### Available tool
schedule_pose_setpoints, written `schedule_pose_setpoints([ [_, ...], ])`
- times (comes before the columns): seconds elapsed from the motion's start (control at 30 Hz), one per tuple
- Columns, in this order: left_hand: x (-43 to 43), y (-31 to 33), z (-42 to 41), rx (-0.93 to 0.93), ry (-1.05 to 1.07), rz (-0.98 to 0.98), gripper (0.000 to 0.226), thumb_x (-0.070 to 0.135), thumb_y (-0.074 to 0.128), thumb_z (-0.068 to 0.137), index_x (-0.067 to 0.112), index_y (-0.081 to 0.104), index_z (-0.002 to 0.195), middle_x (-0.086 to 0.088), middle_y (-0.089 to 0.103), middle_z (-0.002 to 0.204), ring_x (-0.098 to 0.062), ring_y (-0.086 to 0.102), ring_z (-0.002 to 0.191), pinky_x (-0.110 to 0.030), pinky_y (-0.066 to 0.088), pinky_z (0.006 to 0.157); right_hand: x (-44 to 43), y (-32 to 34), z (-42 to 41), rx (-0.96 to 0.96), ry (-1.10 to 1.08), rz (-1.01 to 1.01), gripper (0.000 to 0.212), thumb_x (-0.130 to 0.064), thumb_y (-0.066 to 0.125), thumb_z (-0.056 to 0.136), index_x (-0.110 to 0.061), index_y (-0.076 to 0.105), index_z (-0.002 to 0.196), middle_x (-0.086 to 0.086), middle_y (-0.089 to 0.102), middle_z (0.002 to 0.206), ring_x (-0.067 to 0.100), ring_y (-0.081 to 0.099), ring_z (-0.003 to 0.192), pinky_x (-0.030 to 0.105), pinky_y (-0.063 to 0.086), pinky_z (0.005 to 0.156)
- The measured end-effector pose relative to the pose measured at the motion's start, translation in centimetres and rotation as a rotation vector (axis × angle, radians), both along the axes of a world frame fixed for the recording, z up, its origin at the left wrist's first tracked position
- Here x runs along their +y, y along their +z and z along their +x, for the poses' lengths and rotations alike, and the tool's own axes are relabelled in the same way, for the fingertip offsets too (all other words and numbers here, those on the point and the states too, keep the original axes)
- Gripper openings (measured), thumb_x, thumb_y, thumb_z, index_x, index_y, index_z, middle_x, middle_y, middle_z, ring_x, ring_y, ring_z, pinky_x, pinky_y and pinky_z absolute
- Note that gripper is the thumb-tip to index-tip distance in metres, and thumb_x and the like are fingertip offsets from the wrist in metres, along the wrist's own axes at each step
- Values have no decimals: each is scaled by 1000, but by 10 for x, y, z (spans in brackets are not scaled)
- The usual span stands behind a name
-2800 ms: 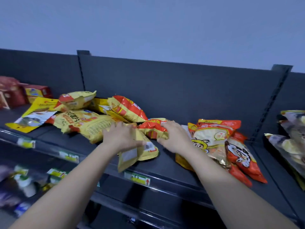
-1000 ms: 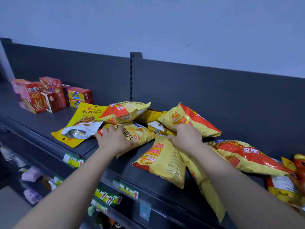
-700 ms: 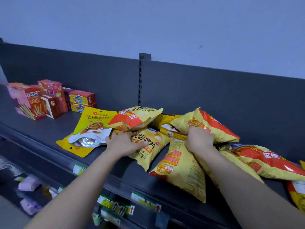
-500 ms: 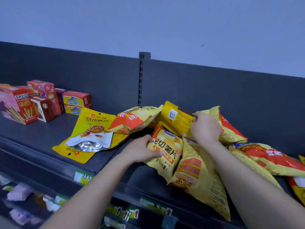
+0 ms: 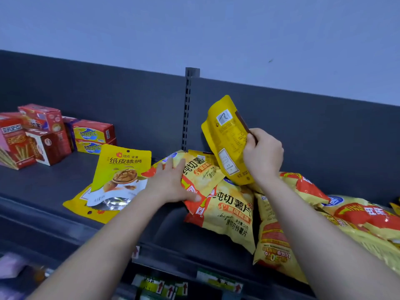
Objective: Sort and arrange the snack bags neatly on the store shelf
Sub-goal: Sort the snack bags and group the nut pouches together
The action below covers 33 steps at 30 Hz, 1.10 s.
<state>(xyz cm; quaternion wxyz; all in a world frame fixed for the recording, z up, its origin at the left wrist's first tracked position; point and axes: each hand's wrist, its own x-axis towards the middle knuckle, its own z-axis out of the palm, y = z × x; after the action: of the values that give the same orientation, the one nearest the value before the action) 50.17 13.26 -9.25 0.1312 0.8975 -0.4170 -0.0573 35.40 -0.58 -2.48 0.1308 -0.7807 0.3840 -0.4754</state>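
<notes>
My right hand (image 5: pixel 263 155) grips a flat yellow pouch (image 5: pixel 227 137) by its edge and holds it up above the pile, back label facing me. My left hand (image 5: pixel 171 182) is pressed on a yellow-and-orange chip bag (image 5: pixel 201 172) on the dark shelf (image 5: pixel 43 187), thumb under its lower edge. A second bag of the same chips (image 5: pixel 231 215) lies just in front of it. A yellow walnut pouch (image 5: pixel 121 172) leans to the left over another flat yellow pouch (image 5: pixel 75 204). More yellow-and-red bags (image 5: pixel 357 215) are heaped to the right under my right forearm.
Red snack boxes (image 5: pixel 41 135) stand at the back left of the shelf. A slotted upright (image 5: pixel 187 109) divides the dark back panel. Price tags (image 5: pixel 160 286) line the shelf's front rail, and a lower shelf holds blurred goods (image 5: pixel 13 265).
My right hand has pulled the flat yellow pouch out of the pile and raised it. My left hand has slid right onto the chip bag, which now stands more upright.
</notes>
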Motion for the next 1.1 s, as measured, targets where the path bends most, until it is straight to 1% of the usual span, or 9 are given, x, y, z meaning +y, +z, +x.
schedule_pose_setpoints([
  [0.07,1,-8,3,9,-10,-27,107,56,77,67,26,19,151,-9,25,156,-34,25,141,-45,35,107,3,1,8,13,37,0,25,-20,49,98,-19,69,112,4,72,100,27,64,93,26,35,69],
  [0.13,-1,-10,7,-131,35,-217,58,29,72,77,17,52,130,-10,56,127,-32,51,119,-38,46,88,5,3,16,40,71,-14,25,-20,48,98,-21,70,110,3,72,97,27,64,91,26,36,68],
  [0.2,0,-6,12,-154,132,-403,21,9,58,81,13,66,100,-9,66,101,-31,60,98,-34,44,71,8,4,23,53,105,-39,25,-19,48,98,-22,71,109,3,72,94,27,64,89,28,40,69],
  [0.3,5,-4,22,-54,200,-504,8,18,60,87,15,66,83,-6,64,89,-28,61,86,-33,43,65,12,5,33,60,155,-68,25,-19,49,97,-22,71,108,3,72,92,29,64,88,34,47,73],
  [0.4,7,-8,29,16,145,-401,19,31,69,84,19,63,97,-3,52,100,-23,56,90,-35,46,76,15,4,43,61,196,-78,24,-19,49,97,-23,71,106,2,72,90,29,64,86,34,47,73],
  [0.53,4,-10,33,-83,114,-364,14,3,55,83,14,61,78,-9,59,99,-31,59,92,-33,41,70,19,4,57,73,238,-82,24,-21,49,97,-25,71,106,1,72,90,28,64,86,35,50,73],
  [0.73,12,2,52,-32,309,-829,15,1,49,89,12,51,79,-10,63,90,-27,55,84,-37,41,70,10,5,64,45,243,-172,24,-18,50,97,-21,72,105,5,72,88,32,64,83,36,49,69],
  [0.93,49,37,83,-65,553,-1203,18,2,47,92,16,50,80,-3,55,94,-16,47,88,-20,29,72,26,-7,84,4,309,-312,21,-13,56,91,-19,74,100,10,71,75,39,64,70,37,50,61],
  [1.1,81,55,104,-186,697,-1346,36,8,48,92,33,36,70,3,52,96,-12,46,91,-17,31,80,44,-43,103,401,460,-229,21,-24,54,95,-25,72,107,7,73,90,34,66,84,37,54,68],
])
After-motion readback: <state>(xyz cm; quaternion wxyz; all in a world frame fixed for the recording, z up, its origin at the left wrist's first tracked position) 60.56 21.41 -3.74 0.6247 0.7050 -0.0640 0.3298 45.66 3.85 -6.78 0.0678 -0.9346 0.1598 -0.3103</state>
